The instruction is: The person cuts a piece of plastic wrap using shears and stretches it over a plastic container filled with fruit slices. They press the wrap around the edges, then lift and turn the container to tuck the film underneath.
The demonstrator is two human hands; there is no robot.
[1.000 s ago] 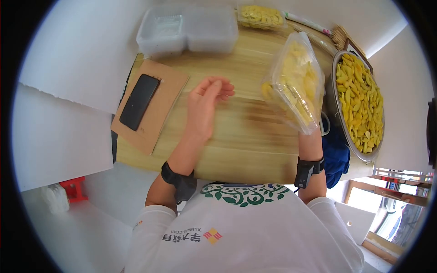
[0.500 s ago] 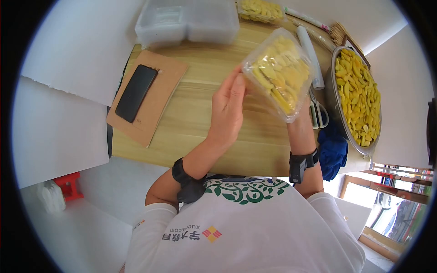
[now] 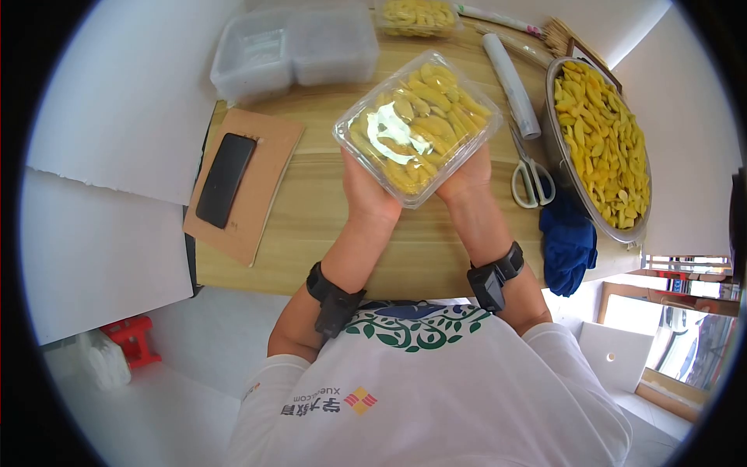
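Note:
A clear plastic container (image 3: 416,128) filled with yellow fruit slices is held up above the table, tilted, with light glaring off its lid. My left hand (image 3: 369,191) supports its near left corner, and my right hand (image 3: 469,175) supports its near right side. Most fingers of both hands are hidden beneath the container. To the right of my right hand lie scissors (image 3: 533,183) with pale handles. A large metal basin (image 3: 554,117) heaped with similar yellow slices (image 3: 603,148) stands farther right.
Stacked clear containers (image 3: 331,47) sit at the back left, beside another filled container (image 3: 418,17). A black phone (image 3: 226,180) rests on brown cardboard (image 3: 268,194). A plastic wrap roll (image 3: 511,86) lies near the basin, and a blue cloth (image 3: 568,249) hangs at the table edge.
The container has moved left and toward the middle, and its lid now faces me more squarely. My right hand has come left with it, leaving the scissors in fuller view.

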